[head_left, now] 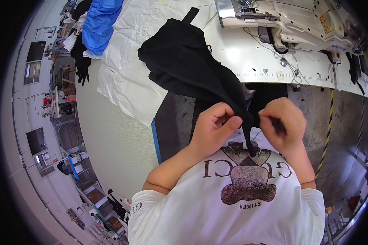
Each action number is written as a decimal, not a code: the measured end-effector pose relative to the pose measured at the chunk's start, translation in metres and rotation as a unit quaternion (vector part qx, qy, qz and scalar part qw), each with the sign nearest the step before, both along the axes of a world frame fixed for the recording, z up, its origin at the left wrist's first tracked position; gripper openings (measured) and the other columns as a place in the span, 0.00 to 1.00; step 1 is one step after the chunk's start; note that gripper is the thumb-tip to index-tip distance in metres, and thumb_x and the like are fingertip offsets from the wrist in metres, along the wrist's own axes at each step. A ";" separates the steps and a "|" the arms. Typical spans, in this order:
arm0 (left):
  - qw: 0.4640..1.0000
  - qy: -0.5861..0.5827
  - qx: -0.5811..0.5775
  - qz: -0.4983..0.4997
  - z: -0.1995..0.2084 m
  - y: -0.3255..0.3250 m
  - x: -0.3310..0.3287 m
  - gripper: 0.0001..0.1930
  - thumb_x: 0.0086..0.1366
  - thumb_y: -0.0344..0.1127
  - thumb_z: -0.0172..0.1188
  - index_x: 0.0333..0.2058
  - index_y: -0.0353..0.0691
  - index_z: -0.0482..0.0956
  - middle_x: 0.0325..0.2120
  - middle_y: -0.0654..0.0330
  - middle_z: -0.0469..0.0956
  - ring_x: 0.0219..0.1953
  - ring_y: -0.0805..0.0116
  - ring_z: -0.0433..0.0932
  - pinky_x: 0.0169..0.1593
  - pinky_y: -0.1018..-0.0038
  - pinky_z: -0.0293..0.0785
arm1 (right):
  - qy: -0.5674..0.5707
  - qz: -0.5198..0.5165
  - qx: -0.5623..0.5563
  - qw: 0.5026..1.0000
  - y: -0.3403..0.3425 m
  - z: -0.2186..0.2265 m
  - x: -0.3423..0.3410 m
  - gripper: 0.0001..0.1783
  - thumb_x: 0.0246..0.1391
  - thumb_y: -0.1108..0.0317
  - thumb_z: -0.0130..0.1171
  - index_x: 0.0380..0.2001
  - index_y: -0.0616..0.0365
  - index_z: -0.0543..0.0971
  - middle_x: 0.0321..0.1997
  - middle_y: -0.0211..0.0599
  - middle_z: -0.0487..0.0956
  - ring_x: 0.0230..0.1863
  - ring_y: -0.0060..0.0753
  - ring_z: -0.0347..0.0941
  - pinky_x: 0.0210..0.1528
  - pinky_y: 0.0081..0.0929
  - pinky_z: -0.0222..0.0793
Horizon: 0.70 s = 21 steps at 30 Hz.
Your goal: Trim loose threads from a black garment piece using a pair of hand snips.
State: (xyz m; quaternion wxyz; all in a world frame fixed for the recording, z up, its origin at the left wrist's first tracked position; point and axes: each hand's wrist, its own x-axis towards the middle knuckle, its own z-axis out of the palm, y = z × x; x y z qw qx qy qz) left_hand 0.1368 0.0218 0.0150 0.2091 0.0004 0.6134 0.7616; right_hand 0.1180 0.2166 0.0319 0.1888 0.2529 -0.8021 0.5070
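A black fabric piece [184,61] with a short strap at its far end lies partly on the table and narrows toward me, its tip hanging in front of my white shirt. My left hand [216,127] is closed at the left edge of the narrow part, thumb and curled fingers pinching the cloth. Just right of the fabric, my right hand [284,124] is raised with its fingers drawn together in a pinch. Its fingers are slightly blurred, and whatever is in them is too small or hidden to name.
A white sewing machine [290,22] stands at the far right on a white tabletop [229,57] with a ruler along its edge. Loose threads lie near it. Crumpled white paper [124,65] spreads under the fabric, and blue cloth [99,28] is piled at the far left.
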 end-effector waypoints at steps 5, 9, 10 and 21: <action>0.997 0.039 -0.071 -0.021 0.004 0.000 -0.001 0.08 0.60 0.31 0.60 0.27 0.34 0.71 0.24 0.67 0.66 0.25 0.84 0.62 0.28 0.85 0.59 | 0.033 0.030 0.043 0.998 -0.007 -0.006 0.003 0.16 0.28 0.78 0.63 0.28 0.61 0.76 0.24 0.34 0.74 0.22 0.33 0.71 0.20 0.25 0.66; 0.991 0.081 -0.104 -0.022 0.000 0.000 0.000 0.08 0.59 0.32 0.60 0.27 0.34 0.72 0.24 0.65 0.67 0.25 0.81 0.63 0.28 0.83 0.59 | 0.068 0.021 0.084 0.994 -0.009 -0.005 0.003 0.18 0.23 0.76 0.61 0.27 0.61 0.75 0.24 0.33 0.73 0.21 0.30 0.70 0.19 0.23 0.65; 0.991 0.082 -0.104 -0.022 0.000 0.001 0.000 0.08 0.59 0.32 0.60 0.27 0.34 0.72 0.24 0.65 0.67 0.25 0.81 0.63 0.28 0.83 0.59 | 0.069 0.021 0.084 0.994 -0.009 -0.005 0.003 0.18 0.23 0.76 0.61 0.27 0.61 0.75 0.24 0.33 0.73 0.21 0.30 0.70 0.19 0.23 0.65; 0.991 0.093 -0.093 0.025 0.000 0.001 0.000 0.06 0.54 0.25 0.59 0.22 0.34 0.71 0.21 0.66 0.64 0.24 0.80 0.62 0.28 0.82 0.58 | 0.102 -0.077 0.041 0.991 -0.001 -0.009 -0.001 0.13 0.29 0.83 0.59 0.26 0.63 0.74 0.23 0.37 0.73 0.19 0.31 0.69 0.20 0.22 0.66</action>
